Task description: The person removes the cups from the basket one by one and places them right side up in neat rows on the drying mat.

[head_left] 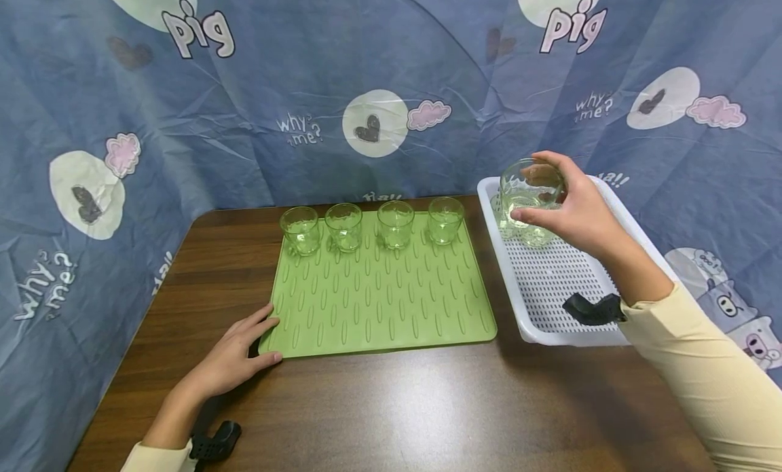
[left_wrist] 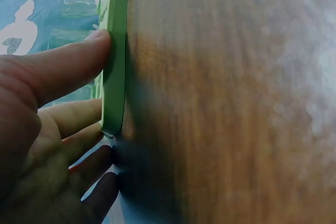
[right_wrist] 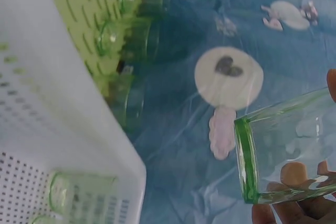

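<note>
In the head view we see two bare hands well apart from each other. The right hand (head_left: 580, 212) has its thumb and fingers curled round the side of a clear green-tinted glass (head_left: 518, 187), which it holds roughly upright, rim up, over the far end of a white perforated basket (head_left: 574, 338). Below it in the basket we make out further glasses (right_wrist: 84, 198), at least two, partly hidden by the held one. The left hand (head_left: 235, 350) lies with fingers spread at the near left corner of a green ridged mat (head_left: 373, 316); its thumb touches the near edge, and in the left wrist view we see that it grips nothing. Along the mat's far edge we count four similar glasses standing upright in a row, side by side without touching: the first (head_left: 301, 233), second (head_left: 344, 229), third (head_left: 396, 226) and fourth (head_left: 445, 222) from the left. The mat lies flat on the brown wooden surface (head_left: 342, 411), with the basket just beside it on the right. Behind everything we see a blue printed cloth (head_left: 391, 51).
</note>
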A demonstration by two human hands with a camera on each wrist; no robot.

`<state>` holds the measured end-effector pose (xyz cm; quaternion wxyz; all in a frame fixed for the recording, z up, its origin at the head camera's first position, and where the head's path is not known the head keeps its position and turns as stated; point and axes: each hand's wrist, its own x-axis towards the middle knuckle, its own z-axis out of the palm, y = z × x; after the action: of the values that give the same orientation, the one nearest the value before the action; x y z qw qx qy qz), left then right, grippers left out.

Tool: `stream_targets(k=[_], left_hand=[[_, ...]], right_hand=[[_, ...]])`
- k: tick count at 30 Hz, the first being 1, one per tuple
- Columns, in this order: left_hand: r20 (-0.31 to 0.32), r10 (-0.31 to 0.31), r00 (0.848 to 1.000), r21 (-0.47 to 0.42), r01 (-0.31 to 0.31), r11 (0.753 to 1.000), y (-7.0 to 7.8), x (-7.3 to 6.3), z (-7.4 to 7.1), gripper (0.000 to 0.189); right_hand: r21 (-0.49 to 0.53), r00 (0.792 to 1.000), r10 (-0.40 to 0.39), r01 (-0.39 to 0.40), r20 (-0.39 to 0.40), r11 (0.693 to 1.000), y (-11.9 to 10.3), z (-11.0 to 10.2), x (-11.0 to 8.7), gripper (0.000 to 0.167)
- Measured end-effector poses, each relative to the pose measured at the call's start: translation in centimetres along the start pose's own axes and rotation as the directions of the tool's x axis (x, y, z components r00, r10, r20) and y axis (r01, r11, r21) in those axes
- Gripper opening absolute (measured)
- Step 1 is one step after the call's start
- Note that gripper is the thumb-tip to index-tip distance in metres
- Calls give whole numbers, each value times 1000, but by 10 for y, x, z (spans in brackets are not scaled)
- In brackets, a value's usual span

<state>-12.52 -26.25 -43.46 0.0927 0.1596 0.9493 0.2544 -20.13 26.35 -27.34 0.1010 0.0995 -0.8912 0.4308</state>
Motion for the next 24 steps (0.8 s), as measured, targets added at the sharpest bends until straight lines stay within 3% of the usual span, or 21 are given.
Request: stream_targets(k=[11, 24], left_hand=[[-4, 0, 1000, -9, 0, 1000, -1, 1, 3, 69], [-11, 7, 1000, 9, -7, 1000, -1, 1, 4, 69]], right_hand=[[-26, 993, -39, 42, 111, 999, -31, 24, -1, 87], [102, 976, -113, 95, 188, 990, -55, 63, 7, 88]])
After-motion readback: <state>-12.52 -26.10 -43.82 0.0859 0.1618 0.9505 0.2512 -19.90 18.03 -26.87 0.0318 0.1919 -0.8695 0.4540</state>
